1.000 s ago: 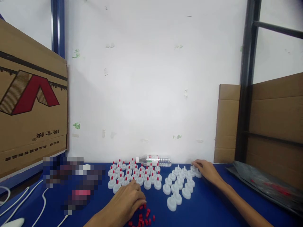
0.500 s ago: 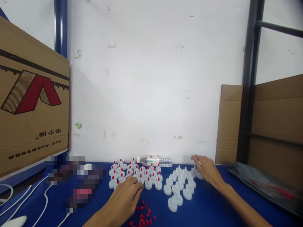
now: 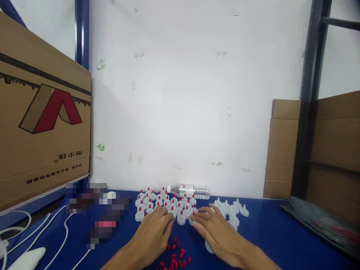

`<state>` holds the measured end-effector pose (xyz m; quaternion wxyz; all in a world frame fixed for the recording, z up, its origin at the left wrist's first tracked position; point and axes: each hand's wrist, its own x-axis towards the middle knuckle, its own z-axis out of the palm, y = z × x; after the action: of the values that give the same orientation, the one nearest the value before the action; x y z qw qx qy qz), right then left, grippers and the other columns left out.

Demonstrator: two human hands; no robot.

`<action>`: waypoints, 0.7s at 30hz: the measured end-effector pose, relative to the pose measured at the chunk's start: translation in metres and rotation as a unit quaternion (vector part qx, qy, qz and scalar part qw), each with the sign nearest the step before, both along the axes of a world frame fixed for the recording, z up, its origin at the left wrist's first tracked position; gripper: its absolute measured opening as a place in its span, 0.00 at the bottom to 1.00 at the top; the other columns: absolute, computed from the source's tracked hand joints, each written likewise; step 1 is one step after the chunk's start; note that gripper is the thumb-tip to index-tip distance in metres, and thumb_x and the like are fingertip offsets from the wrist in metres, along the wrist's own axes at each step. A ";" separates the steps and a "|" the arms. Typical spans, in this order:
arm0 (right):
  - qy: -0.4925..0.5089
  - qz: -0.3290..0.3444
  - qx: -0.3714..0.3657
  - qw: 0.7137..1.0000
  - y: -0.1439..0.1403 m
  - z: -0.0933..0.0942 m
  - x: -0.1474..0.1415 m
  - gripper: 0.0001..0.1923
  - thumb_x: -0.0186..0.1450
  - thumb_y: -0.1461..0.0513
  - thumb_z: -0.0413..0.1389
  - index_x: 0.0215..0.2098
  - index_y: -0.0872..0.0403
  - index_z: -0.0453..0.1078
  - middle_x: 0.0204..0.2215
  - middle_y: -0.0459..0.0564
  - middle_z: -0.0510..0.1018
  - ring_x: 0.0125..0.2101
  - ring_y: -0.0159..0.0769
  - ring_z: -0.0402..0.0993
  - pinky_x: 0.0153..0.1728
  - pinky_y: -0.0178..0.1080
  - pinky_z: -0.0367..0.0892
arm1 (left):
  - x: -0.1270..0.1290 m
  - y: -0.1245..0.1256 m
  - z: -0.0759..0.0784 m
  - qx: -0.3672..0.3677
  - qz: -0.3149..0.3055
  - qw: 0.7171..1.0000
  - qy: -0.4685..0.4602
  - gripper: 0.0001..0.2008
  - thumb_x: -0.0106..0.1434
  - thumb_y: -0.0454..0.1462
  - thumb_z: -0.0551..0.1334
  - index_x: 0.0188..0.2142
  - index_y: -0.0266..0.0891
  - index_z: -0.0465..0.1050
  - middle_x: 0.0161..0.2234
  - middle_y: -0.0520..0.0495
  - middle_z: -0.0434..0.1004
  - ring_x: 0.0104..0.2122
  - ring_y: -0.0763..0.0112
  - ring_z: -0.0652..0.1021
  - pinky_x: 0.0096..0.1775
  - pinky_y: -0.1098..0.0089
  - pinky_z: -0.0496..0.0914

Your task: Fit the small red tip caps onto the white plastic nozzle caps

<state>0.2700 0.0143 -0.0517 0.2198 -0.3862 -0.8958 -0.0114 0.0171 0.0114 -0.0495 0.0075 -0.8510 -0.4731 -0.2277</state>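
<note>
Both my hands lie low on the blue table (image 3: 267, 232). My left hand (image 3: 153, 236) rests palm down, its fingertips touching the front row of white caps with red tips (image 3: 165, 202). Close to its right lies my right hand (image 3: 219, 234), fingers spread. It covers part of the plain white caps (image 3: 234, 212), and its fingertips reach a red-tipped cap (image 3: 193, 219). Whether either hand grips a cap is hidden. Loose small red tips (image 3: 176, 257) lie between my wrists.
A clear water bottle (image 3: 189, 191) lies against the white wall. A large cardboard box (image 3: 42, 123) stands at left, flattened cardboard (image 3: 282, 146) at right by a dark frame. White cables (image 3: 56, 240) and a white device (image 3: 26, 258) lie front left; dark plastic bags (image 3: 323, 221) at right.
My right hand has come from the far right of the plain white caps to the middle, beside my left hand. My left hand has stayed nearly still. The view shifted slightly.
</note>
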 end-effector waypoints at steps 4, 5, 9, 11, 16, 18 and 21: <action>0.023 0.015 0.027 0.999 0.007 0.000 0.004 0.14 0.76 0.55 0.49 0.56 0.47 0.71 0.51 0.48 0.79 0.55 0.43 0.73 0.65 0.55 0.51 | 0.002 -0.004 0.002 0.003 -0.003 1.000 -0.015 0.14 0.74 0.34 0.51 0.43 0.43 0.76 0.41 0.46 0.77 0.46 0.59 0.76 0.46 0.62 0.70; 0.032 0.020 0.040 0.998 0.008 0.001 0.004 0.12 0.75 0.55 0.52 0.53 0.47 0.71 0.49 0.48 0.80 0.51 0.42 0.75 0.65 0.55 0.52 | 0.002 -0.005 0.003 0.002 -0.007 1.000 -0.023 0.13 0.74 0.35 0.51 0.44 0.44 0.75 0.42 0.46 0.77 0.46 0.59 0.76 0.47 0.62 0.70; 0.045 0.065 0.103 0.992 0.002 0.006 -0.002 0.04 0.72 0.59 0.57 0.44 0.50 0.69 0.41 0.47 0.80 0.42 0.39 0.77 0.54 0.48 0.65 | 0.006 -0.011 0.003 -0.009 -0.038 0.998 -0.047 0.13 0.74 0.38 0.55 0.56 0.47 0.68 0.46 0.48 0.76 0.47 0.61 0.76 0.48 0.61 0.69; 0.040 0.103 0.132 0.985 -0.005 0.008 -0.010 0.02 0.74 0.61 0.53 0.42 0.50 0.67 0.39 0.48 0.80 0.39 0.38 0.77 0.44 0.42 0.70 | 0.008 -0.013 0.001 -0.013 -0.053 0.998 -0.045 0.14 0.73 0.39 0.58 0.56 0.48 0.66 0.47 0.48 0.76 0.46 0.61 0.76 0.47 0.62 0.69; 0.051 0.159 0.215 0.962 -0.017 0.008 -0.024 0.07 0.76 0.63 0.48 0.38 0.51 0.64 0.34 0.48 0.80 0.35 0.35 0.77 0.38 0.39 0.70 | 0.011 -0.016 0.000 -0.009 -0.076 0.997 0.011 0.04 0.73 0.38 0.57 0.46 0.45 0.68 0.45 0.48 0.76 0.45 0.61 0.76 0.41 0.66 0.67; 0.050 0.169 0.234 0.956 -0.017 0.007 -0.025 0.07 0.76 0.65 0.48 0.38 0.52 0.63 0.35 0.49 0.80 0.36 0.36 0.77 0.39 0.39 0.70 | 0.013 -0.018 0.003 -0.003 -0.080 0.996 0.037 0.03 0.74 0.38 0.56 0.45 0.44 0.68 0.44 0.48 0.76 0.44 0.61 0.75 0.39 0.67 0.66; 0.040 0.186 0.250 0.949 -0.014 0.006 -0.025 0.07 0.75 0.66 0.48 0.39 0.52 0.64 0.36 0.50 0.81 0.39 0.36 0.78 0.41 0.39 0.69 | 0.016 -0.021 0.008 -0.002 -0.078 0.995 0.068 0.03 0.74 0.37 0.55 0.43 0.44 0.67 0.43 0.47 0.76 0.42 0.62 0.75 0.37 0.67 0.64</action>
<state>0.2455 0.0000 -0.0454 0.3436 -0.1450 -0.9105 -0.1784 0.0329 -0.0096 -0.0414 0.0207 -0.8990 -0.4039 -0.1680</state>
